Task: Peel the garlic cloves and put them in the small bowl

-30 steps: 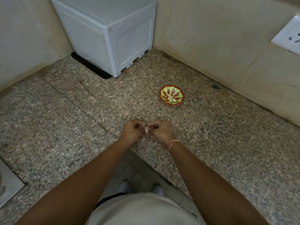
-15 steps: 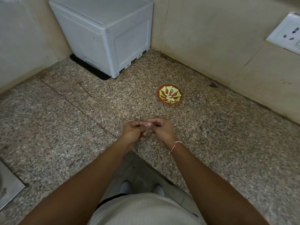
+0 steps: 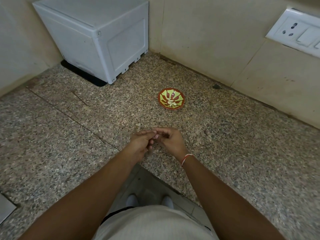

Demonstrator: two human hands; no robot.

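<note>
Both hands meet over bench (image 3: 242,153) near its front edge. Left hand (image 3: 138,144) fingers mostly straight; right hand (image 3: 170,140) curled, fingertips touching the left's; clove betw. them too small to tell. Small bowl (image 3: 171,98) w/ peeled cloves (image 3: 171,104) further back, well apart from wall and white box (image 3: 97,37).

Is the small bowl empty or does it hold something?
Not empty: pale peeled garlic cloves lie at the bottom of the small bowl.

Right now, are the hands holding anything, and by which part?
Cannot be told. The left hand and right hand meet fingertip to fingertip above the counter; any garlic clove between them is hidden.
</note>
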